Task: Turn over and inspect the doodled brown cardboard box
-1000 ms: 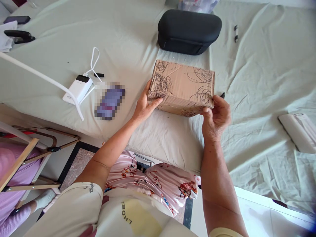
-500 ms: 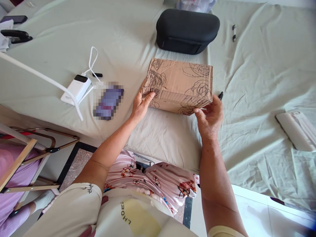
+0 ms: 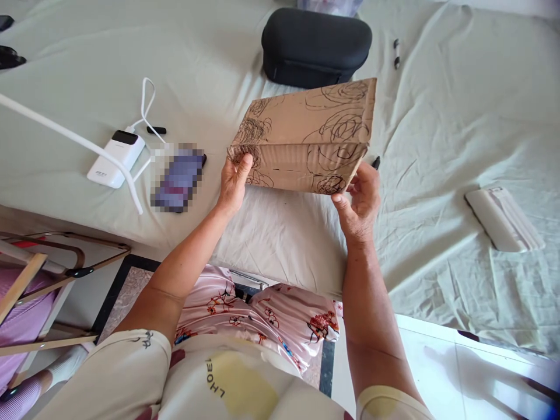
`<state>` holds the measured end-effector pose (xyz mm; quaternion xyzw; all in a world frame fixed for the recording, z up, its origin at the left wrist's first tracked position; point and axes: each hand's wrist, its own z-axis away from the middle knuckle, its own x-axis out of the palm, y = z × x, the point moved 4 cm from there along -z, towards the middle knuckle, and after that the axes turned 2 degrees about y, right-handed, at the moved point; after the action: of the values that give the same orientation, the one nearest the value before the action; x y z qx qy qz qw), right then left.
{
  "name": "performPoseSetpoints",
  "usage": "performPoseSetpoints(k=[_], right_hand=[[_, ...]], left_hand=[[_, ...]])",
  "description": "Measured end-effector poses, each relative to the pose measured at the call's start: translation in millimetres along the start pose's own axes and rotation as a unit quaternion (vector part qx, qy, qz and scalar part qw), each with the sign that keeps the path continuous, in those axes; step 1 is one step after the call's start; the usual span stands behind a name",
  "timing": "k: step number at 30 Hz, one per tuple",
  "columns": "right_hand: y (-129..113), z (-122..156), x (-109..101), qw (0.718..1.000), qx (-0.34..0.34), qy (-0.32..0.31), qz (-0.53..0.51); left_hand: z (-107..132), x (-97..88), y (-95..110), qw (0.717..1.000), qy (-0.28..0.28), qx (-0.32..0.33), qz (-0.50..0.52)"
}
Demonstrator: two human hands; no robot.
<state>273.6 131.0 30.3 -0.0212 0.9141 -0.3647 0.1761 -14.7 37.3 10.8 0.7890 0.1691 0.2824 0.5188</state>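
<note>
A brown cardboard box [image 3: 301,128] with black scribbled swirls is held between my two hands, tilted so its top and near side show. My left hand [image 3: 235,182] grips its left end, thumb on the near side and fingers hidden beneath. At the lower right corner, my right hand [image 3: 361,201] holds the box between thumb and fingers. A black marker tip [image 3: 375,163] pokes out beyond the fingers of that hand; the rest of it is hidden.
Behind the box sits a black zip case [image 3: 315,46]. On the left lie a white power bank [image 3: 117,158] with a cable and a blurred phone [image 3: 178,178]. A small pen [image 3: 396,53] and a white striped pouch [image 3: 503,219] lie rightward on the pale cloth [image 3: 437,175].
The box has tipped: its far right edge is raised and more of its near side faces me. Both hands keep their grip. The whole view has shifted slightly.
</note>
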Motion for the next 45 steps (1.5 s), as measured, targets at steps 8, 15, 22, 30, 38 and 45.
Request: performPoseSetpoints(k=[8,15,22,30,38,45], right_hand=[[-17,-2,-4,0.998,-0.027,0.053,0.015],[-17,-3,-4,0.996,-0.054,0.073,-0.022],[-6,-1,-14,0.992,-0.046,0.118,0.026],[3,-4,-15,0.99,-0.04,0.139,-0.008],[15,4,-3,0.995,0.079,0.063,-0.014],[22,10,11,0.993,0.112,-0.032,-0.022]], left_hand=[[2,7.5,-1,0.996,-0.061,-0.027,0.062],[5,13.6,-1,0.989,-0.093,-0.044,0.108],[9,14.5,1,0.978,-0.127,-0.111,0.119],[13,16.8,7,0.973,-0.132,-0.158,0.106],[21,27.9,5,0.937,-0.158,-0.262,0.166],[19,17.1,-12,0.956,-0.102,-0.254,0.107]])
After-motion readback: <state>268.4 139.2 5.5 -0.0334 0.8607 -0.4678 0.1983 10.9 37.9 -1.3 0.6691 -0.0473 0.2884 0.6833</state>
